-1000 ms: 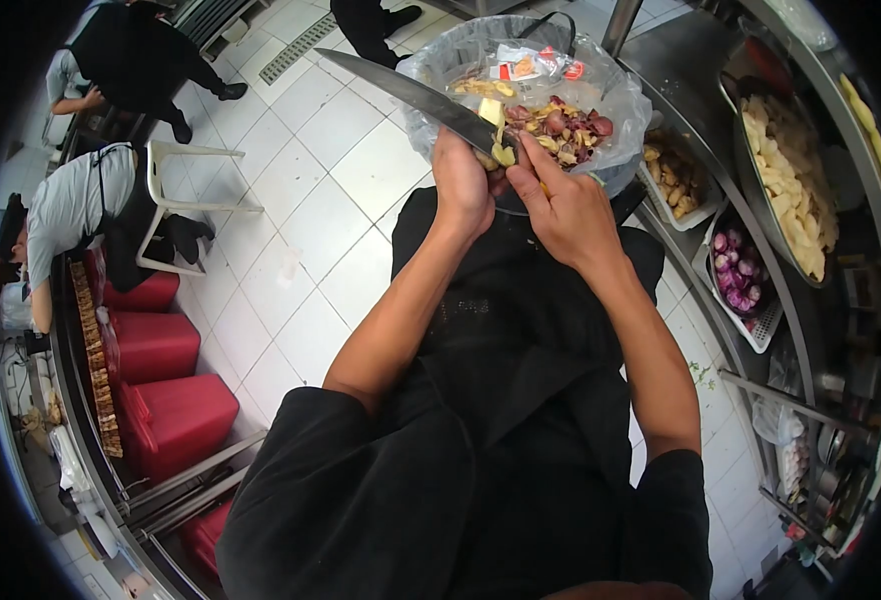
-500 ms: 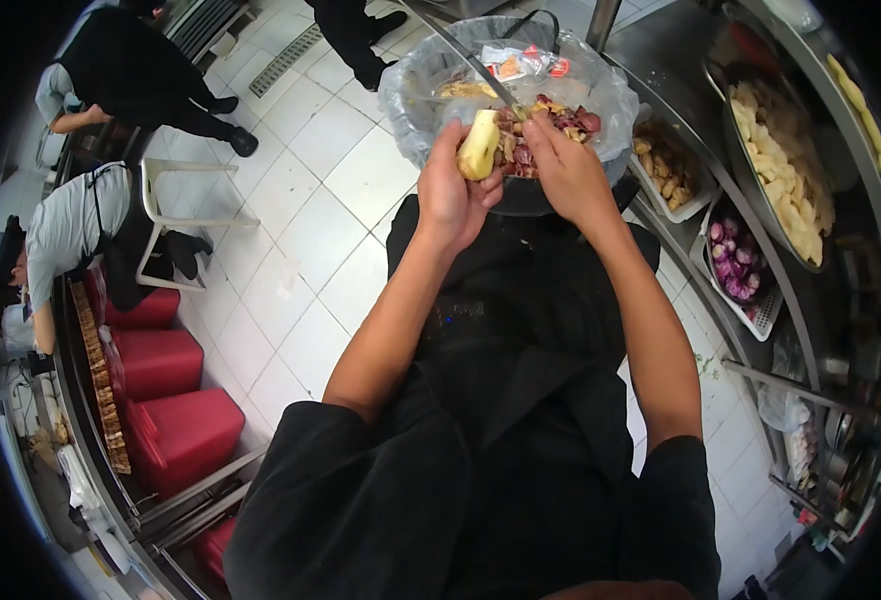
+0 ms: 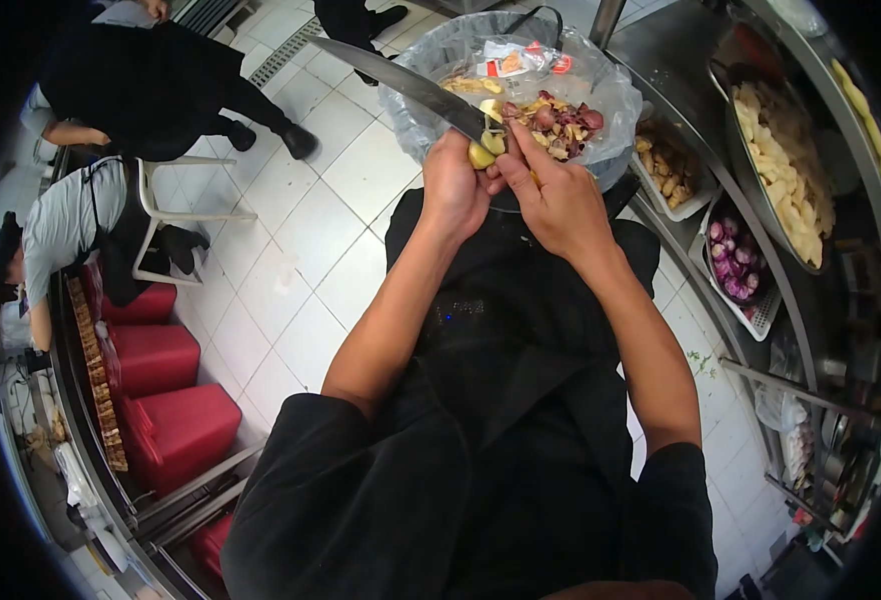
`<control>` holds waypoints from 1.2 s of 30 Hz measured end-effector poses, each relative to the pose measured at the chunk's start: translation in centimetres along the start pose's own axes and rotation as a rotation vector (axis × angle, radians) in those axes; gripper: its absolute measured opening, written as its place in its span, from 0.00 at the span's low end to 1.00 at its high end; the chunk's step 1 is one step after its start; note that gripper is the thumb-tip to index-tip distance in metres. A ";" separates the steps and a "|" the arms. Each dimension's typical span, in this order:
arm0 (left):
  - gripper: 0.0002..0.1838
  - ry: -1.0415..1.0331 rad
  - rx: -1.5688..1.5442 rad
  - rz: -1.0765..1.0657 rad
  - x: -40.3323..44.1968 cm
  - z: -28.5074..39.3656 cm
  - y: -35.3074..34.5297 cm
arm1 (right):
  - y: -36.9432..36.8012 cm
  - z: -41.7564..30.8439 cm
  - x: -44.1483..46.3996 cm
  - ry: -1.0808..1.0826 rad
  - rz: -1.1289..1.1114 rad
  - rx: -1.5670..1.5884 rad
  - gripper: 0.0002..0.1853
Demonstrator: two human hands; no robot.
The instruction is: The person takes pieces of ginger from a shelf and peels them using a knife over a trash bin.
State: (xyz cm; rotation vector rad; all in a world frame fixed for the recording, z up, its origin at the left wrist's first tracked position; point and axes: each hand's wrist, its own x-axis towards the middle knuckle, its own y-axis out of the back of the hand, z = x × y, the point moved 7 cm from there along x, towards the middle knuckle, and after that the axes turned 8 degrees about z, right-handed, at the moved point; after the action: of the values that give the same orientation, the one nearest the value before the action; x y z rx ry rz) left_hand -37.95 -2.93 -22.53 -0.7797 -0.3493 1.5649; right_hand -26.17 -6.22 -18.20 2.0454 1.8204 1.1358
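Note:
My left hand (image 3: 455, 186) is wrapped round a partly peeled, pale yellow root piece (image 3: 482, 154), close in front of my lap. My right hand (image 3: 561, 205) grips a large knife (image 3: 391, 78); its handle is hidden by the fingers and the broad blade points up and to the left, across the root piece. Both hands are close together above the near rim of a bin lined with a clear bag (image 3: 611, 95). Reddish and yellow peelings (image 3: 561, 128) and a red-and-white wrapper (image 3: 526, 60) lie inside the bin.
At right, metal shelving holds a bowl of pale peeled pieces (image 3: 786, 180), a tray of brown roots (image 3: 669, 175) and a white basket of purple bulbs (image 3: 736, 262). Red bins (image 3: 186, 430), a white chair (image 3: 148, 215) and co-workers stand at left.
The knife blade has swung from pointing away over the bin back to the upper left across the root piece. My hands have come closer together. The standing co-worker at left has shifted right.

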 end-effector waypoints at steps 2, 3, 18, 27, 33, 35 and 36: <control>0.16 -0.019 0.005 0.009 -0.1 0.1 0.0 | 0.0 -0.1 0.0 0.041 0.023 0.003 0.30; 0.16 -0.024 0.014 0.016 -0.1 0.1 -0.1 | 0.0 -0.2 0.0 0.061 0.036 0.004 0.30; 0.15 0.052 0.023 -0.071 -2.0 0.3 -0.4 | 1.1 4.9 1.3 -0.226 0.050 -0.071 0.30; 0.18 0.088 -0.061 0.009 0.3 -0.8 0.6 | -0.1 -0.1 -0.7 -0.014 0.006 0.057 0.30; 0.19 0.061 -0.086 -0.034 -0.2 -0.8 -0.1 | 0.0 -0.6 -0.8 0.040 0.023 0.010 0.31; 0.19 0.020 -0.003 0.044 -0.3 -0.7 0.5 | 0.0 -0.8 -0.8 0.057 0.020 -0.002 0.31; 0.19 0.001 0.039 0.084 -0.3 -0.7 0.7 | -0.1 -0.7 -0.8 0.043 -0.003 -0.020 0.31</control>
State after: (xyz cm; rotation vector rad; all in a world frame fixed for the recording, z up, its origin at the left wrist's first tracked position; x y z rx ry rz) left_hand -38.05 -3.53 -23.37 -0.7737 -0.2869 1.6454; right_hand -26.66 -7.17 -18.09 2.0214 1.8234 1.2018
